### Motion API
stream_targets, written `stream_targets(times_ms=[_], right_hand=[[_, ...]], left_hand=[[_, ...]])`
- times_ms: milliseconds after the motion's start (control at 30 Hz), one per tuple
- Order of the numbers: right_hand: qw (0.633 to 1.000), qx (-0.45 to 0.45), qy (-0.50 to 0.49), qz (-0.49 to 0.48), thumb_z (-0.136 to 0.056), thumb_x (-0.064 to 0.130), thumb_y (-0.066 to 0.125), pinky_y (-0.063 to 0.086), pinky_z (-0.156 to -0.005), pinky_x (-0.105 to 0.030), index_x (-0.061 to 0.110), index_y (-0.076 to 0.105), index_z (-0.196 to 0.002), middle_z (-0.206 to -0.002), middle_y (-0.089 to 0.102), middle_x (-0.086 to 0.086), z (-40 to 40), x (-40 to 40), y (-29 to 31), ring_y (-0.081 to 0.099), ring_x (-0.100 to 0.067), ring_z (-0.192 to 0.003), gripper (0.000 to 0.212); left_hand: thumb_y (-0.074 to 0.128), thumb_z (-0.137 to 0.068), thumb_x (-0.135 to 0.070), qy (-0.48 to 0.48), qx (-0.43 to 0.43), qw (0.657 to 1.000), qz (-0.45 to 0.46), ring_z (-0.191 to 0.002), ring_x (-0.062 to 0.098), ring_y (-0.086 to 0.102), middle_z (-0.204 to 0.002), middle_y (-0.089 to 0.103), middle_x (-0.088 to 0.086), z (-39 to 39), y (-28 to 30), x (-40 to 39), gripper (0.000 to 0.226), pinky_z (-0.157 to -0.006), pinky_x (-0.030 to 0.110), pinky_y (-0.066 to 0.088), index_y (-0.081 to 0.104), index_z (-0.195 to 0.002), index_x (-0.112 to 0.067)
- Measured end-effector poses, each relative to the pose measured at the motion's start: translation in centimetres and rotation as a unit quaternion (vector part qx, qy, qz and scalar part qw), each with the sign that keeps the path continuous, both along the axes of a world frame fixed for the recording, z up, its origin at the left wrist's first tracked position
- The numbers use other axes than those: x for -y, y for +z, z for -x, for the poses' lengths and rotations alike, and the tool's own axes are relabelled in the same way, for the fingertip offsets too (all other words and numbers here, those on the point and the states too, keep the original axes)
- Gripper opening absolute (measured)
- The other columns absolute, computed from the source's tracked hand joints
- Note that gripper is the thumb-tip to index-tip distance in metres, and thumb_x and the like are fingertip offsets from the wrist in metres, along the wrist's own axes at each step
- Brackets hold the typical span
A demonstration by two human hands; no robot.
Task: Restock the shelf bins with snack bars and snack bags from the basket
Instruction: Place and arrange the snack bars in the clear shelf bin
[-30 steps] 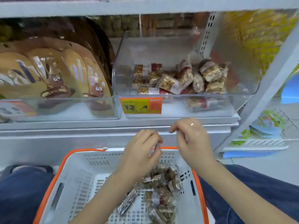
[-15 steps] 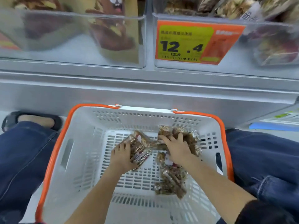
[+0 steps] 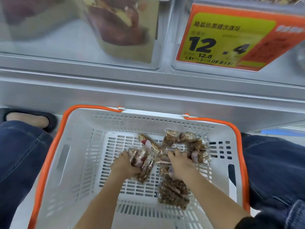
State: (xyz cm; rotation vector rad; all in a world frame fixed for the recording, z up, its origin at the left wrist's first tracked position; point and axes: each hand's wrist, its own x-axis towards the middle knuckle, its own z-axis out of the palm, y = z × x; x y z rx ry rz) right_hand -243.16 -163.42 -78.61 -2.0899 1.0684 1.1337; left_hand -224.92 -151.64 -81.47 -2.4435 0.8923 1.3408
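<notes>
We see both forearms bare, with the left hand (image 3: 125, 164) and the right hand (image 3: 180, 164) uncovered and without gloves. A dark sleeve edge (image 3: 244, 223) shows at the lower right, near the right elbow; we cannot tell its fabric. Dark blue denim covers both legs: the left trouser leg (image 3: 19, 154) has a stitched seam running along it, and the right trouser leg (image 3: 272, 166) shows a seam and folds lower down. At the left we see a foot in a dark open-heeled slipper (image 3: 49, 119).
</notes>
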Motion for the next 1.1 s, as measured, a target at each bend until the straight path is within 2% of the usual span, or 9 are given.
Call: stream_targets(times_ms=[133, 233, 367, 433, 567, 633, 767, 900, 1100], right_hand=[[0.996, 0.018, -0.079, 0.021, -0.085, 0.002, 0.062, 0.048, -0.079, -0.035, 0.023, 0.010, -0.150, -0.136, 0.044, -0.018, 0.5, 0.3, 0.2, 0.049, -0.032, -0.115, 0.086], [0.988, 0.041, -0.147, -0.009, -0.086, 0.012, 0.066, 0.047, -0.077, -0.030, 0.018, 0.015, -0.150, -0.121, 0.058, -0.011, 1.0, 0.2, 0.7, 0.059, -0.025, -0.104, 0.082], [0.971, 0.068, -0.213, -0.087, -0.079, 0.017, 0.076, 0.041, -0.097, -0.029, 0.015, 0.016, -0.151, -0.144, 0.042, -0.008, 2.0, -0.4, 3.0, 0.047, -0.024, -0.125, 0.093], [0.959, 0.083, -0.249, -0.111, -0.080, 0.016, 0.075, 0.039, -0.097, -0.027, 0.014, 0.016, -0.150, -0.148, 0.036, -0.008, 2.7, -1.2, 4.3, 0.043, -0.024, -0.130, 0.092], [0.928, 0.100, -0.327, -0.145, -0.082, 0.012, 0.073, 0.038, -0.084, -0.019, 0.012, 0.018, -0.149, -0.144, 0.040, -0.007, 3.9, -2.6, 5.9, 0.048, -0.017, -0.112, 0.087], [0.919, 0.106, -0.350, -0.148, -0.081, 0.014, 0.073, 0.038, -0.088, -0.020, 0.014, 0.017, -0.150, -0.145, 0.039, -0.007, 4.0, -2.8, 6.7, 0.047, -0.019, -0.116, 0.088], [0.892, 0.213, -0.378, -0.124, -0.082, 0.024, 0.073, 0.039, -0.102, -0.031, 0.019, 0.011, -0.151, -0.150, 0.033, -0.004, 2.1, -2.3, 11.0, 0.040, -0.024, -0.132, 0.093], [0.779, 0.452, -0.432, -0.041, -0.084, 0.023, 0.071, 0.048, -0.077, -0.024, 0.036, 0.014, -0.146, -0.119, 0.052, 0.014, 0.2, -2.1, 19.9, 0.057, -0.006, -0.096, 0.086], [0.608, 0.668, -0.412, 0.119, -0.081, 0.032, 0.072, 0.044, -0.096, -0.031, 0.071, 0.022, -0.125, -0.141, 0.042, 0.020, 4.8, -1.8, 31.6, 0.047, -0.001, -0.124, 0.076]], left_hand=[[0.077, -0.063, -0.044, 0.139, -0.074, 0.987, 0.016, -0.089, 0.021, 0.058, -0.099, 0.059, 0.006, 1.6, -0.3, -3.5, 0.067, -0.067, 0.027, 0.046, 0.046, -0.111, -0.008], [0.075, -0.070, -0.027, 0.176, -0.076, 0.981, 0.015, -0.056, 0.008, 0.049, -0.052, 0.054, -0.008, 3.2, 0.3, -4.6, 0.029, -0.049, 0.021, 0.039, 0.049, -0.067, -0.014], [0.070, -0.047, -0.074, 0.085, -0.034, 0.996, -0.020, -0.096, 0.019, 0.054, -0.099, 0.057, 0.003, 5.7, -0.2, -4.6, 0.078, -0.078, 0.028, 0.047, 0.054, -0.097, -0.017], [0.073, -0.038, -0.072, 0.122, -0.040, 0.992, 0.015, -0.093, 0.023, 0.059, -0.103, 0.059, 0.007, 6.2, -1.5, -5.2, 0.092, -0.078, 0.032, 0.052, 0.052, -0.105, -0.012], [0.081, -0.058, -0.022, 0.256, -0.104, 0.956, 0.097, -0.055, 0.016, 0.059, -0.068, 0.062, 0.006, 5.1, 0.2, -4.5, 0.048, -0.043, 0.023, 0.043, 0.054, -0.093, -0.001], [0.075, -0.070, -0.011, 0.294, -0.123, 0.939, 0.128, -0.039, 0.012, 0.053, -0.049, 0.059, 0.001, 3.9, 2.6, -3.7, 0.020, -0.040, 0.021, 0.041, 0.058, -0.076, -0.003], [0.067, -0.078, -0.002, 0.299, -0.183, 0.918, 0.184, -0.039, 0.013, 0.048, -0.049, 0.055, 0.001, 1.3, 9.4, -2.2, 0.022, -0.044, 0.024, 0.039, 0.048, -0.070, -0.010], [0.072, -0.077, -0.018, 0.224, -0.169, 0.908, 0.311, -0.065, 0.013, 0.059, -0.083, 0.062, 0.002, 1.7, 18.7, -1.1, 0.032, -0.053, 0.023, 0.047, 0.047, -0.097, -0.017], [0.073, -0.074, -0.030, 0.131, -0.207, 0.830, 0.500, -0.074, 0.015, 0.064, -0.085, 0.068, -0.002, 5.7, 34.6, 2.8, 0.027, -0.067, 0.028, 0.053, 0.058, -0.096, -0.024]])
